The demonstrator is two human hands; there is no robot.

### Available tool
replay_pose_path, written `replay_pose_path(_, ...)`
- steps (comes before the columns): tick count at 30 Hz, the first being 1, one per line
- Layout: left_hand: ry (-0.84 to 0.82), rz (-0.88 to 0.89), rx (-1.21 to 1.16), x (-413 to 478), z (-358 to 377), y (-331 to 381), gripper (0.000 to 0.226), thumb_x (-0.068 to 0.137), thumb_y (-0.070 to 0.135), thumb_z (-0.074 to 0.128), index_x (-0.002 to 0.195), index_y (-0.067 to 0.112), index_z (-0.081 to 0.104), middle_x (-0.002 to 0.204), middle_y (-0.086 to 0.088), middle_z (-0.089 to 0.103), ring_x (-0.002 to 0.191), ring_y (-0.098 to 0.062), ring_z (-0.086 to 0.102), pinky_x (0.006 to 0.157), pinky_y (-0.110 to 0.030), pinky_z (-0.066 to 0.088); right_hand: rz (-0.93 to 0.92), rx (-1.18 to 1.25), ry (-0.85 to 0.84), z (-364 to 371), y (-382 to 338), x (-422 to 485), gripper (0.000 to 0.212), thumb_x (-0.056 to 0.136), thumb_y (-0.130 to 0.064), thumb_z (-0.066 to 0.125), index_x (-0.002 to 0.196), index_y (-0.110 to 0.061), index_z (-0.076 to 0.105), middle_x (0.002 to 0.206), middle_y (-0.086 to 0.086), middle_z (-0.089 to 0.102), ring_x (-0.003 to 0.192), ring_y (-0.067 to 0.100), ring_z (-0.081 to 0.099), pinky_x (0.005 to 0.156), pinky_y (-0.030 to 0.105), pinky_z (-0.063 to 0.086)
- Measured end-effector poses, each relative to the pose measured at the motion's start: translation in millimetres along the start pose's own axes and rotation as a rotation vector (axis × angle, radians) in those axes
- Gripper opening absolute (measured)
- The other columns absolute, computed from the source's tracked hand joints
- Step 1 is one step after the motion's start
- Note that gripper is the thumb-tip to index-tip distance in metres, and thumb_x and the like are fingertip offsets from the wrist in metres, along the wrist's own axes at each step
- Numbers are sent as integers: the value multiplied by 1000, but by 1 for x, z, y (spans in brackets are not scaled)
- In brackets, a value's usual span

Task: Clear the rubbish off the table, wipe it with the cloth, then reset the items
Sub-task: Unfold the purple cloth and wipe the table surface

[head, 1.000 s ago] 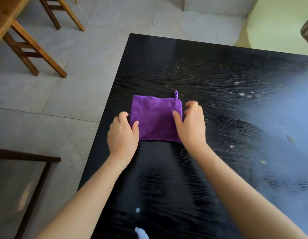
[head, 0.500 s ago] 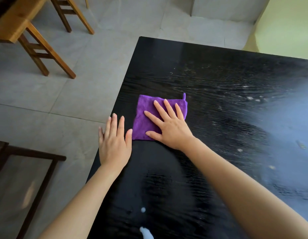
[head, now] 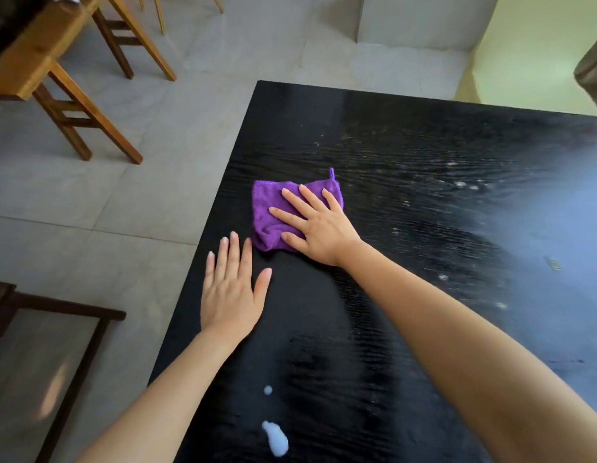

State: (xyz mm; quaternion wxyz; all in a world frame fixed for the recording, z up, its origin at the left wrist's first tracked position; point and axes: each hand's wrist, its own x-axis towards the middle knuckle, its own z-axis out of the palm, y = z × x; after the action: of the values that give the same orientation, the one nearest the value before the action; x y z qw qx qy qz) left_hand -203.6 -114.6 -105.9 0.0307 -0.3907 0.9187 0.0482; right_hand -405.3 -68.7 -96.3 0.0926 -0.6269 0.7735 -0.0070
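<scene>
A folded purple cloth (head: 268,208) lies on the black table (head: 407,135) near its left edge. My right hand (head: 318,225) presses flat on the cloth with fingers spread, covering its right half. My left hand (head: 232,292) rests palm down on the bare table just below and left of the cloth, fingers apart, holding nothing. Pale specks and smears (head: 460,185) dot the table to the right.
White liquid drops (head: 275,437) sit on the table near me. A small scrap (head: 554,264) lies at the far right. Wooden stools (head: 90,118) stand on the tiled floor at the upper left. A dark frame (head: 73,312) stands at the lower left.
Both hands held the cloth's lower edge a second ago. My right hand then spread flat on top of it and slid it slightly; my left hand let go and rests on the table.
</scene>
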Motion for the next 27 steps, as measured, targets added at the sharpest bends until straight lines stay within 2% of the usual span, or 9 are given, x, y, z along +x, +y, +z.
replay_pose_path(2, -18, -2, 2, -5, 0, 5, 84, 87, 60, -10, 148, 12, 19, 158, -13, 15, 147, -24, 11, 118, -40, 3, 24, 21, 14, 0, 8, -10, 55, 92, -56, 10, 146, -45, 15, 161, -8, 8, 149, 19, 3, 119, 46, -1)
replay_pose_path(5, -42, 17, -1, -11, 0, 8, 80, 84, 60, -6, 150, 16, 7, 159, -9, 3, 148, -21, -1, 119, -38, -4, 42, 69, 43, 0, 25, -27, 65, 86, -51, 3, 145, -39, 26, 158, -7, 20, 148, 17, 14, 121, 43, 10)
replay_pose_path(10, -67, 27, -14, -13, -1, 6, 80, 80, 60, -9, 149, 19, -3, 159, -6, -8, 147, -19, -11, 118, -38, -8, 155, 132, 154, 6, 74, -75, 56, 90, -41, 23, 136, -24, 49, 148, 3, 44, 139, 25, 39, 114, 45, 31)
replay_pose_path(13, -82, 16, 4, -13, -4, 7, 69, 92, 57, 4, 149, 19, -5, 159, -6, -10, 147, -19, -13, 119, -38, -8, 284, 157, 192, 11, 108, -119, 56, 90, -43, 23, 137, -25, 48, 150, 2, 41, 141, 23, 35, 117, 41, 26)
replay_pose_path(15, -95, 9, 18, -13, -5, 8, 65, 95, 52, 11, 149, 20, -6, 159, -6, -11, 147, -19, -13, 119, -38, -8, 337, 165, 240, 13, 123, -144, 51, 93, -40, 29, 136, -23, 50, 149, 3, 41, 140, 25, 36, 117, 40, 26)
replay_pose_path(18, -135, 3, 16, -12, -7, 9, 64, 96, 51, 12, 149, 20, -7, 159, -5, -13, 146, -18, -15, 118, -38, -9, 397, 187, 301, 16, 138, -174, 42, 93, -28, 41, 131, -18, 55, 146, 7, 46, 137, 28, 41, 114, 43, 30)
replay_pose_path(22, -167, 24, -37, -12, -10, 0, 60, 97, 47, 13, 149, 24, -5, 159, 1, -14, 145, -12, -16, 118, -34, -9, 477, 209, 320, 20, 153, -219, 42, 93, -26, 42, 131, -16, 57, 145, 9, 47, 135, 29, 43, 114, 42, 32)
replay_pose_path(27, -123, 74, -35, -43, -6, -25, 57, 98, 43, 16, 149, 25, -2, 158, 7, -9, 144, -5, -13, 118, -30, -9, 630, 209, 386, 28, 163, -276, 35, 95, -18, 49, 129, -14, 58, 145, 11, 47, 135, 29, 43, 113, 46, 32)
